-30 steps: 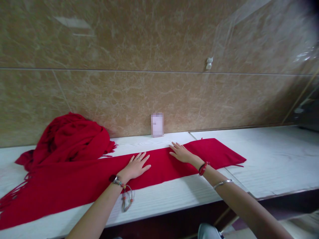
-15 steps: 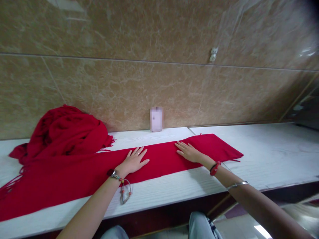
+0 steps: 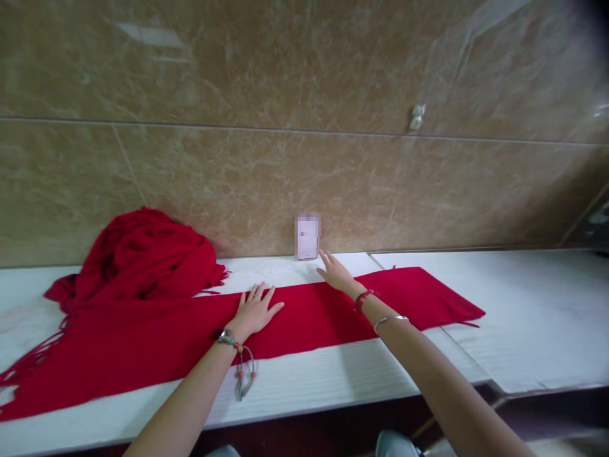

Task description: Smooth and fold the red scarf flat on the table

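A long red scarf (image 3: 157, 336) lies flat across a white counter (image 3: 304, 377), its fringed end at the far left. My left hand (image 3: 255, 311) rests flat on the scarf's middle with fingers spread, open. My right hand (image 3: 337, 274) is open too, fingers stretched out, at the scarf's far edge and raised towards a small blurred card (image 3: 307, 236) leaning against the wall. It holds nothing. Both wrists wear bracelets.
A heap of more red cloth (image 3: 147, 257) sits at the back left against the brown marble wall (image 3: 266, 165). A seam splits the counter right of the scarf; the right-hand section (image 3: 528, 311) is bare white. A small fitting (image 3: 417, 117) is on the wall.
My right hand has left the scarf's surface and moved back and up towards the card at the wall. My left hand stays flat on the scarf. The view shifted slightly.
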Action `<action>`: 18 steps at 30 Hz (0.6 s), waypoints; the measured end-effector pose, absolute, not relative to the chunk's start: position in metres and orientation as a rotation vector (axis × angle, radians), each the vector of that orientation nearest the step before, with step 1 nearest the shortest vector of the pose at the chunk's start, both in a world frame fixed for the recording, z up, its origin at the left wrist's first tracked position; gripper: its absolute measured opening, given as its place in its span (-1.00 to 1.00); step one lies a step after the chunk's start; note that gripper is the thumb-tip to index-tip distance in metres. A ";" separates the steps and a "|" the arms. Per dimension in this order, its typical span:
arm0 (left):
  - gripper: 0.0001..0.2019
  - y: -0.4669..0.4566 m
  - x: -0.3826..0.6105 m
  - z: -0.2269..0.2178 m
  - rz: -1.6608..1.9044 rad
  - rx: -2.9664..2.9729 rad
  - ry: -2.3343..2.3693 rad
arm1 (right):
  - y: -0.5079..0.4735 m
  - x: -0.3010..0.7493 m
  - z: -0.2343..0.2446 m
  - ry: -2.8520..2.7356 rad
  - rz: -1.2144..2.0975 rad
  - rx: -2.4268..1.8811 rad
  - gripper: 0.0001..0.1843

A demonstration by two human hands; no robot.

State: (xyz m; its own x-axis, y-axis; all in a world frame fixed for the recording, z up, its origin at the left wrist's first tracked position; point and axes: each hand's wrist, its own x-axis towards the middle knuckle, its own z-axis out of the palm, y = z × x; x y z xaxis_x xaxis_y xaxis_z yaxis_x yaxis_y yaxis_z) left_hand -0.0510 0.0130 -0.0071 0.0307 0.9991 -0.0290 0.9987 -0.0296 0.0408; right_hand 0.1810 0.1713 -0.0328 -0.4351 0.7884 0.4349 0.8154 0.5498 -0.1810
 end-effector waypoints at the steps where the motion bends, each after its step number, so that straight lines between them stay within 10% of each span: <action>1: -0.37 0.013 -0.052 -0.007 -0.003 2.212 2.153 | 0.181 0.173 -0.034 -2.256 -0.083 -1.288 -0.35; 18: -0.39 0.011 -0.049 -0.003 0.011 2.206 2.137 | 0.224 0.142 -0.017 -2.019 -0.172 -1.436 -0.42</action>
